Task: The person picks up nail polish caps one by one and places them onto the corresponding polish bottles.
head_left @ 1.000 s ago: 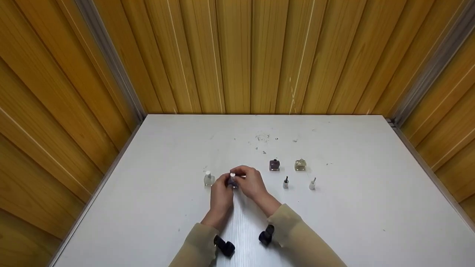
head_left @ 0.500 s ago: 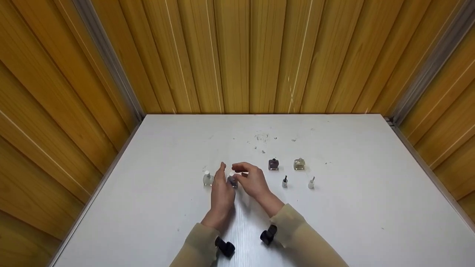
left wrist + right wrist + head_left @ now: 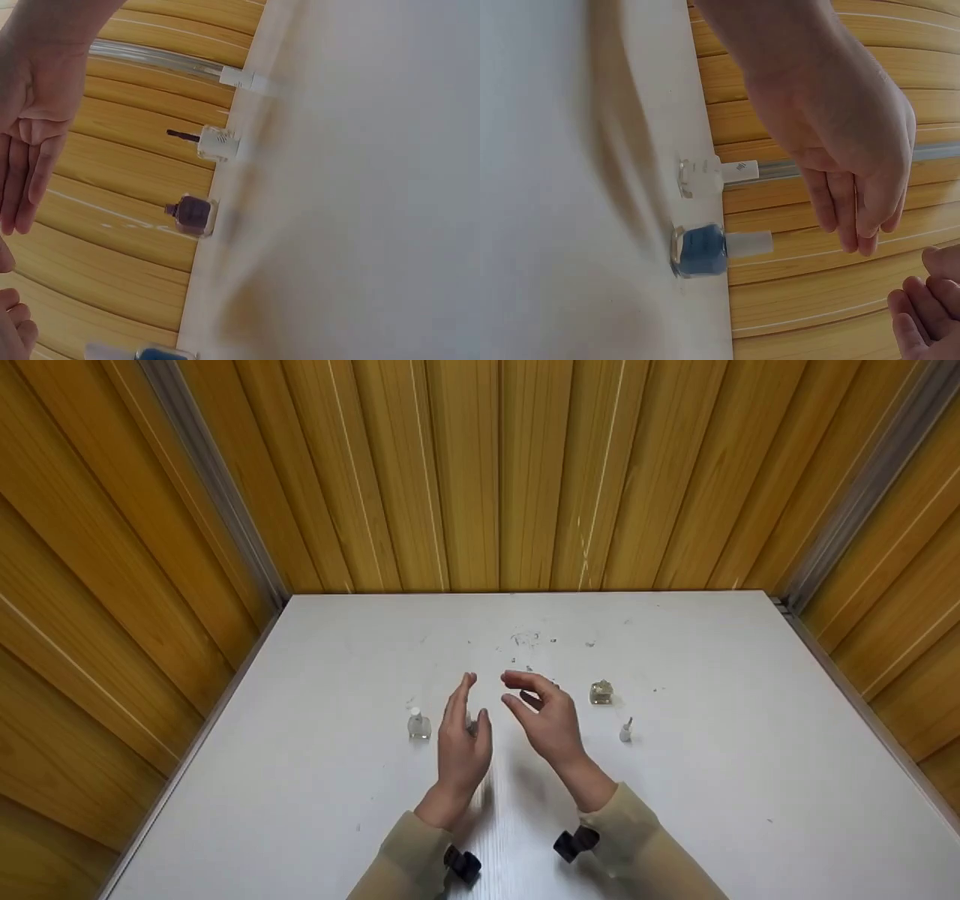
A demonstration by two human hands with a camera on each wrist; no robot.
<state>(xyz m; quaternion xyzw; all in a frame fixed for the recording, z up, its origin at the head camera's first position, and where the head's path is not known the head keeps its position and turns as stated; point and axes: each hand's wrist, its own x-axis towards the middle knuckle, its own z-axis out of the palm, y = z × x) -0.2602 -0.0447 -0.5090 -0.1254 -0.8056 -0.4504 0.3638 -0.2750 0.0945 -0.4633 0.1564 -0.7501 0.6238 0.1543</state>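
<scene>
My left hand [image 3: 463, 746] is raised over the table with straight fingers, holding nothing. To its right my right hand [image 3: 553, 724] hovers with bent, relaxed fingers, its thumb apart from them. Behind the left thumb, mostly hidden in the head view, stands a capped blue nail polish bottle [image 3: 703, 250]. A capped clear nail polish bottle [image 3: 419, 726] stands left of the left hand. The right hand covers most of an uncapped dark purple nail polish bottle [image 3: 193, 215]; its brush cap [image 3: 217, 142] stands bristles up, seen in the left wrist view.
Farther right stands an uncapped pale yellow nail polish bottle [image 3: 601, 692], with its white brush cap [image 3: 625, 730] upright in front of it. Small dark marks and specks lie on the white table [image 3: 712, 780]. Wood-look panels [image 3: 472, 472] wall in the back and sides.
Both hands have come off the blue bottle and lifted. The right hand has moved to the right, now overlapping the purple bottle and its brush cap; the left has moved slightly right.
</scene>
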